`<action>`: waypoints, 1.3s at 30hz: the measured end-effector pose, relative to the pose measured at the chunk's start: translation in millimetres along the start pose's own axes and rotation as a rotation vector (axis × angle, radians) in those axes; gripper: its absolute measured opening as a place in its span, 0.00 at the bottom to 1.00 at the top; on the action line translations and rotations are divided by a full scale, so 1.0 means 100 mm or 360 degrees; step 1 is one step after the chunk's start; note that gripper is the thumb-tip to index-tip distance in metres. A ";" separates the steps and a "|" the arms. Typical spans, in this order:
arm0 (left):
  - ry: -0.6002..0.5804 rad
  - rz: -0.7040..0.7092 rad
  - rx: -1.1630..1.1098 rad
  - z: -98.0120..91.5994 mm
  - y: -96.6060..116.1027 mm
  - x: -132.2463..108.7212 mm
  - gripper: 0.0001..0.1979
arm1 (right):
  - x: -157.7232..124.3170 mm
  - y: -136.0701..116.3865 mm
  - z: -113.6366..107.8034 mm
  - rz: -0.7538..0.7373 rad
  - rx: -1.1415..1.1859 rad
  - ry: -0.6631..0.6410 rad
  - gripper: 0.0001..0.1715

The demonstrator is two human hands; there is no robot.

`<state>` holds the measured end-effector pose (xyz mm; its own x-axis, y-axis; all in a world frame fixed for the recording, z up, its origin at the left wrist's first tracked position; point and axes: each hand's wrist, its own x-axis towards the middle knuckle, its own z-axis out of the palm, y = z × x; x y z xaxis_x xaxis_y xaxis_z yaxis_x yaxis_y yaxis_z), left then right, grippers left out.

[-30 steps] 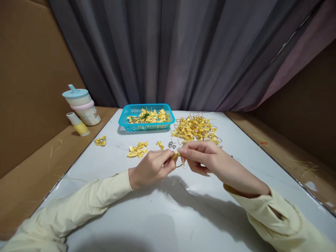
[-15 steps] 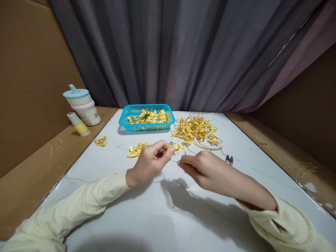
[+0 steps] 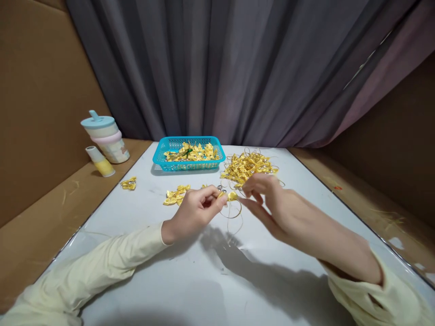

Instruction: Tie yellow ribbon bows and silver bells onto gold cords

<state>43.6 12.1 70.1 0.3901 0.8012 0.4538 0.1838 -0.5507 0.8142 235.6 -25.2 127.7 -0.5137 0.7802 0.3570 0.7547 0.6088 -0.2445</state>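
My left hand [image 3: 197,206] is closed in a pinch on a small yellow satin bow [image 3: 232,196]. A silver bell [image 3: 220,188] shows just above those fingertips. From the bow a thin gold cord [image 3: 234,216] hangs in loops over the table. My right hand [image 3: 272,203] is just right of the bow, thumb and fingers apart, and nothing shows between them. Beyond it lies a heap of yellow bows [image 3: 249,165] with bells and cord loops. Several more yellow bows [image 3: 174,196] lie left of my left hand.
At the back of the white table [image 3: 152,280] stands a blue mesh basket [image 3: 188,166] of yellow bows with a green tie. A single bow cluster [image 3: 129,183] lies at the left. A lidded cup [image 3: 108,138] and a yellow thread spool [image 3: 101,162] stand beside the left edge.
My right hand has let go of the cord, opened and moved slightly up and right. The cord loops now hang lower. My left hand keeps its pinch; the cutter's tips are now hidden.
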 end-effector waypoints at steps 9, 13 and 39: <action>-0.0195 0.0059 0.0053 -0.02 0.01 -0.02 0.11 | 0.07 0.06 0.26 -0.0370 -0.0079 0.0009 0.11; -0.0177 0.0039 0.0059 -0.01 0.02 -0.04 0.10 | 0.09 0.07 0.26 -0.0386 -0.0043 -0.0002 0.12; 0.0000 -0.0388 -0.0404 -0.02 0.08 0.02 0.13 | 0.11 0.09 0.06 0.0075 0.0152 -0.0242 0.15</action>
<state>44.0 9.5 78.4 0.3623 0.9020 0.2349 0.0413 -0.2673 0.9627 234.4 -9.9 124.5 -0.5401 0.8164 0.2046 0.7407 0.5765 -0.3449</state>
